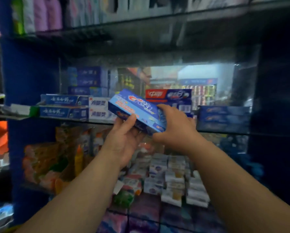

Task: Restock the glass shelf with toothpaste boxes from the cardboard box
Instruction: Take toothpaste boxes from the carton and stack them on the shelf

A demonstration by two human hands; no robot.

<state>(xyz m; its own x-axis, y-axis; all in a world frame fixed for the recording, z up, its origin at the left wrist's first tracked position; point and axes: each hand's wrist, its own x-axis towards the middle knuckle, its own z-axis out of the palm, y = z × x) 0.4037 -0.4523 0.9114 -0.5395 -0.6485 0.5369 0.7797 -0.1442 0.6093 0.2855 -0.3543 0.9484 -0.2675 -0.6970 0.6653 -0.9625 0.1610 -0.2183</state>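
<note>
I hold a blue Crest toothpaste box [137, 109], maybe a small stack of them, tilted in front of the glass shelf [225, 132]. My left hand [124, 140] grips it from below, thumb on its front face. My right hand [172, 126] grips its right end, fingers curled over the top. Behind it on the shelf sit a red and blue toothpaste box [169, 95], white boxes [99, 108], blue boxes [63, 106] at left and dark blue boxes [223, 118] at right. The cardboard box is out of view.
An upper shelf [141, 21] with pink and white packs hangs above. Below the glass shelf lie stacked small white packs [174, 179], bottles and bagged goods [45, 162]. A blue shelf frame [23, 81] stands at left and a dark panel at right.
</note>
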